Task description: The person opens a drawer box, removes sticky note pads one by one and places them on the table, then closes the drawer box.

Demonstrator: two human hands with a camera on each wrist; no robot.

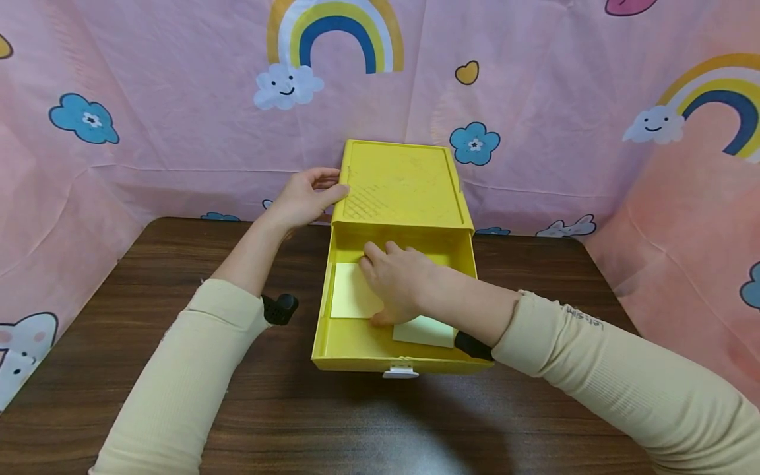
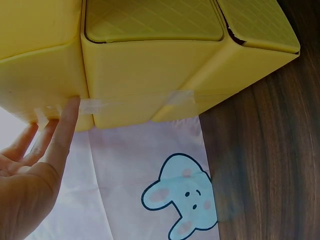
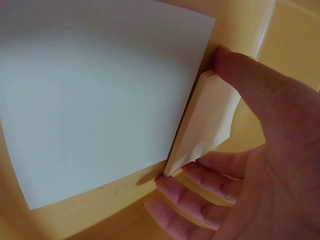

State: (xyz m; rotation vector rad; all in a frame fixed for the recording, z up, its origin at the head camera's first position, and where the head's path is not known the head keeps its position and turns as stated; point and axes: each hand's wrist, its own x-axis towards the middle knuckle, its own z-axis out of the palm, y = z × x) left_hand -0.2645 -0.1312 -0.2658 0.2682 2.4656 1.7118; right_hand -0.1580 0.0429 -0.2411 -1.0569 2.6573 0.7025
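A yellow drawer box (image 1: pixel 406 175) stands on the table with its drawer (image 1: pixel 359 340) pulled out toward me. Inside the drawer, my right hand (image 1: pixel 404 280) pinches a pale yellow note pad (image 3: pixel 205 117) across its width, thumb at one edge and fingertips at the opposite one. That pad (image 1: pixel 350 293) lies on the left side of the drawer. A second pale pad (image 1: pixel 424 332) is nearer the drawer front, partly covered by my wrist. My left hand (image 1: pixel 305 198) rests against the box's left side, thumb at the top edge and straight fingers touching the side wall (image 2: pixel 140 82).
The drawer front carries a white handle (image 1: pixel 400 373). Clear tape (image 2: pixel 180 102) runs along the box's side. Dark wood table (image 1: pixel 267 396) surrounds the box, and a pink patterned cloth (image 1: pixel 208 119) hangs close behind it. Black wrist cameras (image 1: pixel 282 309) sit at both cuffs.
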